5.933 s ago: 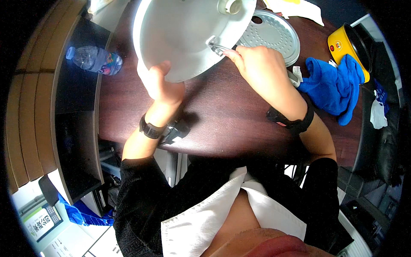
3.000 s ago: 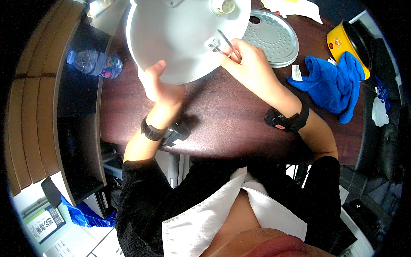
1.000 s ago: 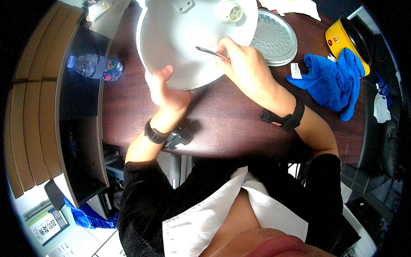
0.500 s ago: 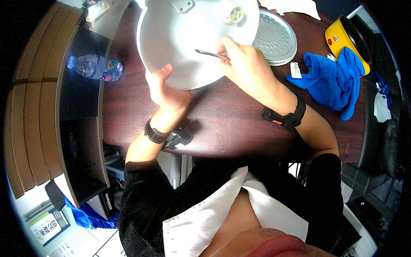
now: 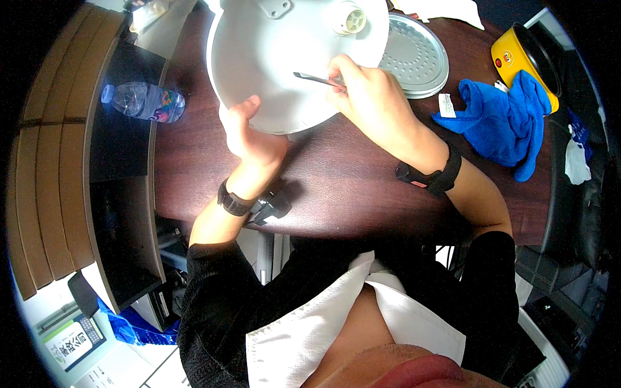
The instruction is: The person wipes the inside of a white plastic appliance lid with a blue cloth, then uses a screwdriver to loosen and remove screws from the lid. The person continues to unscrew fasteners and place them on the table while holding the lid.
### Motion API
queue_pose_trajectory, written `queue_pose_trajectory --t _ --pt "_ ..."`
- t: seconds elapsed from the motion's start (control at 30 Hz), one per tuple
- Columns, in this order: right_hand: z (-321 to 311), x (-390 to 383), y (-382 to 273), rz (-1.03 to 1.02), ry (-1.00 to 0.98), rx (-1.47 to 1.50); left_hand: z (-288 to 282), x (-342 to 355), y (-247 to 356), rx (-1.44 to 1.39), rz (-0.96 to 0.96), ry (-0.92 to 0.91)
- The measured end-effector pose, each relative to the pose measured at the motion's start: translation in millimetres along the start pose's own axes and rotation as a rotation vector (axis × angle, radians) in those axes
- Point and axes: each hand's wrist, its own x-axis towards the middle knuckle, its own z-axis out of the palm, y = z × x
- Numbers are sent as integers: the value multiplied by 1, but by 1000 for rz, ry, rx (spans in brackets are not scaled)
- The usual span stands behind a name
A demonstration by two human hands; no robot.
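Observation:
A large white round shell, hollow like a deep bowl, is tilted toward me above the far part of the table. A pale round ribbed fitting and a small plate with holes sit on its inner wall. My left hand grips its near left rim, thumb inside, the other fingers hidden beneath. Over the shell's near right part, my right hand pinches a slim tool with a dark, flat, tapering tip pointing left. Its tip appears over the shell's inside; whether it touches, I cannot tell.
Right of the shell lies a grey dimpled round lid. A blue cloth lies against a yellow pot at the right. On the left, a water bottle lies by a dark shelf. The dark wood table curves in front.
The white shell has shifted very slightly up and left. Both hands keep their holds, and the tool has barely moved.

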Motion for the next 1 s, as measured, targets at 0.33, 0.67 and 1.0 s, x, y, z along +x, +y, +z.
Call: queue_pose_trajectory --t 0.33,0.67,1.0 --pt "-4 1 -2 37 -19 32 4 -1 3 15 -24 63" --pt "-58 6 33 403 -75 324 1 14 9 -131 -220 137" --pt "-110 -46 114 1085 -62 896 -7 34 11 -140 -124 226"
